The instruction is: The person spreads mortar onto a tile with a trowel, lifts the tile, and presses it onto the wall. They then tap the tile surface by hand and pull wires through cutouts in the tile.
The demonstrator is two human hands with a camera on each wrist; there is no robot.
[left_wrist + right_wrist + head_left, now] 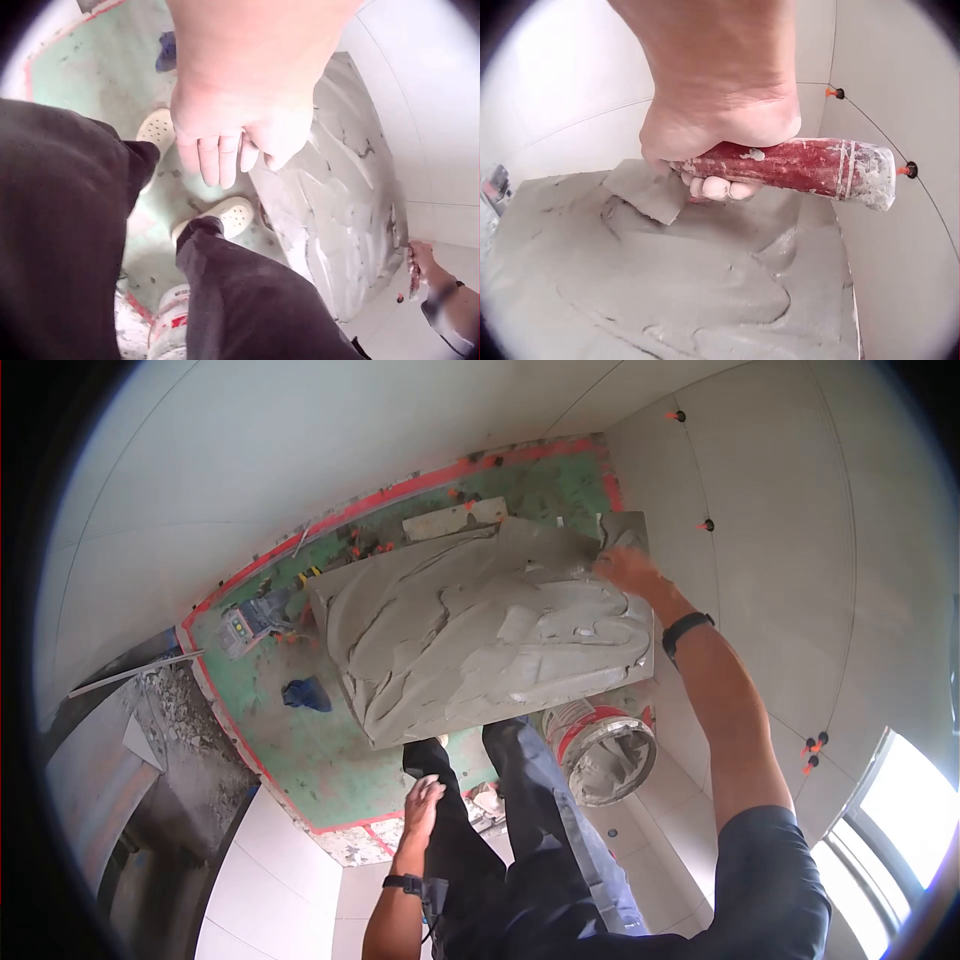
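My right hand (628,570) grips the red, mortar-crusted handle of a trowel (795,166), fingers wrapped around it. The trowel's grey-coated blade (649,196) lies against wet mortar (480,630) near the far right corner of a large slab. This mortar covers most of the slab's top in thick, wavy ridges. My left hand (240,135) hangs beside my left leg, fingers loosely extended and holding nothing. In the head view, that left hand (422,805) is well apart from the slab.
A bucket of mortar (608,760) stands by my right leg. Left of the slab are a power tool (250,622) and a dark blue cloth-like item (306,695) on the green floor. Tiled walls with orange-and-black clips (708,525) enclose the right side.
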